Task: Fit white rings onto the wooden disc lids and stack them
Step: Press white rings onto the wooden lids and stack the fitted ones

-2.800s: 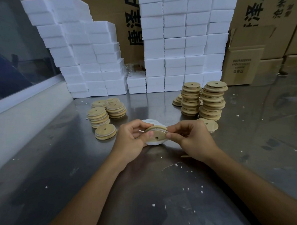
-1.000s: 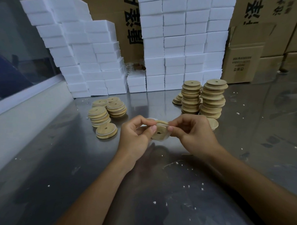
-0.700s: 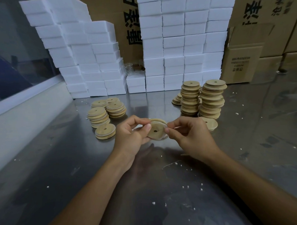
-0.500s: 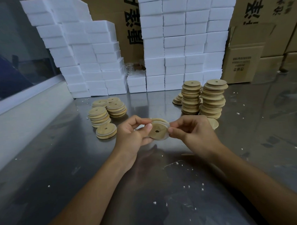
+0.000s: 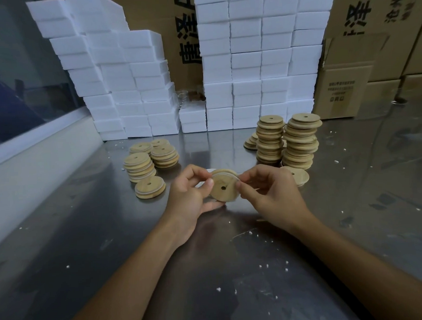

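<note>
A round wooden disc lid (image 5: 223,188) with a small centre hole stands on edge between my hands, above the metal table (image 5: 87,237). A white ring (image 5: 222,174) sits in the groove round its rim. My left hand (image 5: 191,197) grips the lid's left edge, thumb on its face. My right hand (image 5: 269,193) pinches the right edge at the ring. On the left are short stacks of lids with white rings (image 5: 139,166) and a single ringed lid (image 5: 150,187). To the right rise two tall stacks of wooden lids (image 5: 298,141), and one lid (image 5: 299,175) lies flat behind my right hand.
White foam blocks (image 5: 249,61) are stacked in walls along the back of the table, with cardboard boxes (image 5: 342,86) behind and at the right. A pale ledge (image 5: 35,153) runs along the left side. White crumbs dot the metal surface.
The white ring that hung loose below the lid 2.8 s ago now sits round its rim. Both hands have lifted the lid slightly and turned it; the grips stay the same.
</note>
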The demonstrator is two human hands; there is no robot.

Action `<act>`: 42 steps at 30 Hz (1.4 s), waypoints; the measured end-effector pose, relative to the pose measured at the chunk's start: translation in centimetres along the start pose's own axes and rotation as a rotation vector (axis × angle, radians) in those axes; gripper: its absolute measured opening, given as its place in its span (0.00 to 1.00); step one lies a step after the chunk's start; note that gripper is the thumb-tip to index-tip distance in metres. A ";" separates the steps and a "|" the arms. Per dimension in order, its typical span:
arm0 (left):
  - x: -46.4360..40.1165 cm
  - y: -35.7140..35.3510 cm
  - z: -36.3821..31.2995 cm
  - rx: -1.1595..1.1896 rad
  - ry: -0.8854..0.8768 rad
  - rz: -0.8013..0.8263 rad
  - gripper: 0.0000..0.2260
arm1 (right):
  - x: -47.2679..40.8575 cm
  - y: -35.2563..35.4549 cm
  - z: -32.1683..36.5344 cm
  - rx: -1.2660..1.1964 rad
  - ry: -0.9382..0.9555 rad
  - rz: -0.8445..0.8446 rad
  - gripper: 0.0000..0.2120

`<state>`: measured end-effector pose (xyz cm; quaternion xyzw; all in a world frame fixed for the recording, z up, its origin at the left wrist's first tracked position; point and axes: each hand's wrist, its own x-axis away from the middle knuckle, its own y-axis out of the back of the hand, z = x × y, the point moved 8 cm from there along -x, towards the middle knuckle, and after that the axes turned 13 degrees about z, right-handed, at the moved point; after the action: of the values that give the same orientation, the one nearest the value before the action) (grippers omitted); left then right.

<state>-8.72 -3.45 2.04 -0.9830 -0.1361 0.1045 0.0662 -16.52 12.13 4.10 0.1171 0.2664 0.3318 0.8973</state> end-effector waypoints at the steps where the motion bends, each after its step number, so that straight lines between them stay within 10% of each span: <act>1: 0.1 -0.1 -0.5 -0.137 -0.030 -0.008 0.13 | 0.1 0.0 0.2 0.055 0.021 -0.010 0.01; 8: 0.4 -1.4 -2.0 -0.406 -0.201 0.000 0.11 | 0.7 -0.6 3.6 0.391 0.263 -0.009 0.03; 22: 0.2 -1.4 -1.9 -0.526 -0.205 0.008 0.14 | 0.0 0.1 2.4 0.360 0.088 -0.010 0.06; 42: 0.1 0.4 -0.6 -0.001 -0.035 -0.111 0.11 | -0.2 -0.2 -0.3 0.080 -0.007 0.072 0.06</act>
<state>-8.37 -3.91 2.56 -0.9720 -0.1916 0.1176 0.0690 -16.73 11.90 3.83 0.1634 0.2717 0.3526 0.8804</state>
